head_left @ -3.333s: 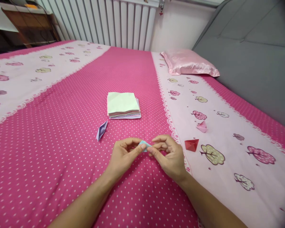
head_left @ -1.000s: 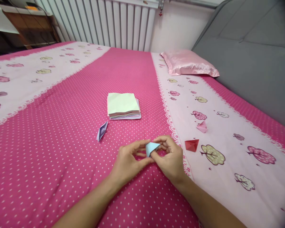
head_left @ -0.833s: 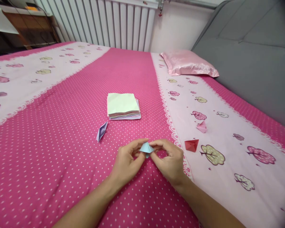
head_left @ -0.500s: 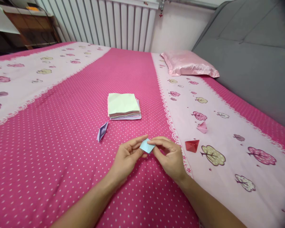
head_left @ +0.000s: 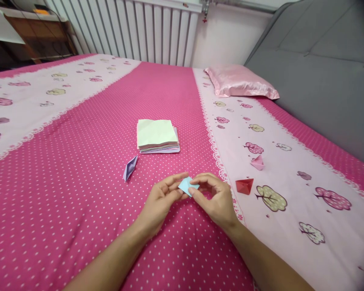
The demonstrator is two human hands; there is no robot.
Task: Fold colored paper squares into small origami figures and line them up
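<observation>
You held a light blue folded paper (head_left: 186, 184) between both hands, just above the pink dotted bed (head_left: 79, 169), low in the middle of the view. Your left hand (head_left: 160, 200) pinched its left edge with thumb and forefinger, and your right hand (head_left: 216, 198) pinched its right corner the same way, so the two hands nearly met over it.

The bed carried everything else. A stack of coloured paper squares (head_left: 156, 134), pale green on top, lay beyond your hands. A purple folded piece (head_left: 130, 167) lay to the left of them. A red folded piece (head_left: 244, 185) and a pink folded piece (head_left: 257, 162) lay to the right on the pale tree-print strip. A satin pillow (head_left: 239, 82) lay by the grey headboard (head_left: 315, 68).

A second before, the blue paper had shown as a triangle with its tip toward your left thumb. Since then you had turned it flatter, and your hands had scarcely shifted. The stack and the three loose pieces had stayed where they were.

The paper's broad face was turned up, one corner pointing away toward the stack. As far as your fingers left it visible, its long axis ran across, from hand to hand.
</observation>
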